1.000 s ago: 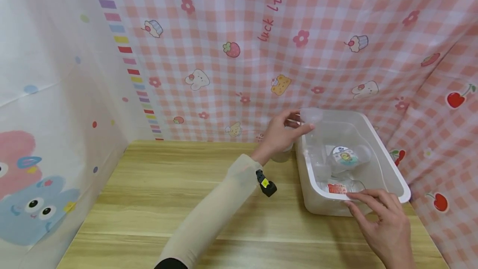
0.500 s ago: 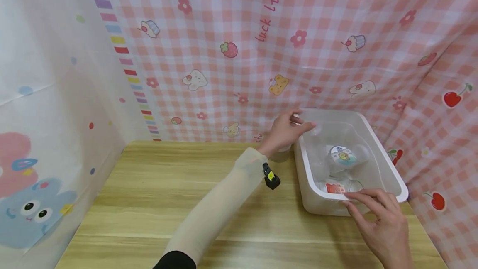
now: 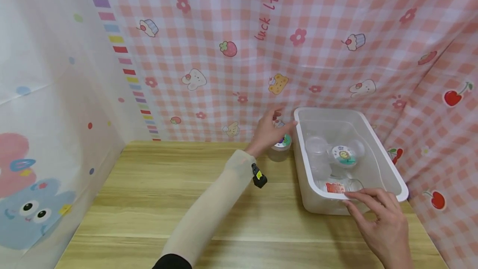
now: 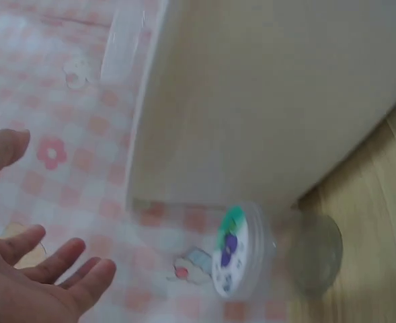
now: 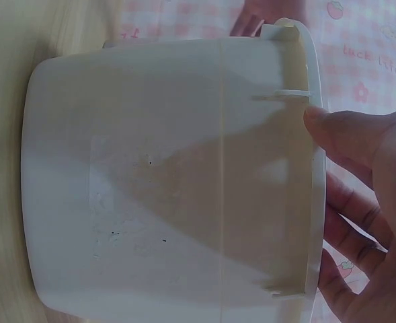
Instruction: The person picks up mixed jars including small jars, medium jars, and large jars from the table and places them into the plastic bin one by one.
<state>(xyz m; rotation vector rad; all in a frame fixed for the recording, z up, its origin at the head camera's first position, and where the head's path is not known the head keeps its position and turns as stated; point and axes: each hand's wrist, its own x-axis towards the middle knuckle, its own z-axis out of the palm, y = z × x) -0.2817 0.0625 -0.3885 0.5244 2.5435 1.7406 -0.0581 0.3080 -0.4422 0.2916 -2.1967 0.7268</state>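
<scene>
My left hand [image 3: 270, 134] hovers just outside the left wall of a white plastic tub [image 3: 304, 169], thumb and fingers spread with nothing between them. Right below it, a clear jar [image 3: 279, 152] stands on the table; in the left wrist view its lid [image 4: 234, 252] has a white, green and purple sticker. At the tub's front, my right hand [image 3: 386, 223] pinches the rim [image 5: 317, 155], thumb outside and fingers over the edge. Inside the tub lie several clear containers, among them a jar with a round printed lid [image 3: 344, 155] and one bearing a red label [image 3: 335, 188].
The tub stands at the right end of a wood-grain table [image 3: 179, 202]. A pink checked curtain [image 3: 209, 53] hangs right behind the table, and another printed cloth [image 3: 448, 144] closes off the right side. White cloth [image 3: 56, 74] hangs at the left.
My left hand has let go of a clear container at the tub's back left and drawn leftward out over the jar beside it. The right hand stays on the rim.
</scene>
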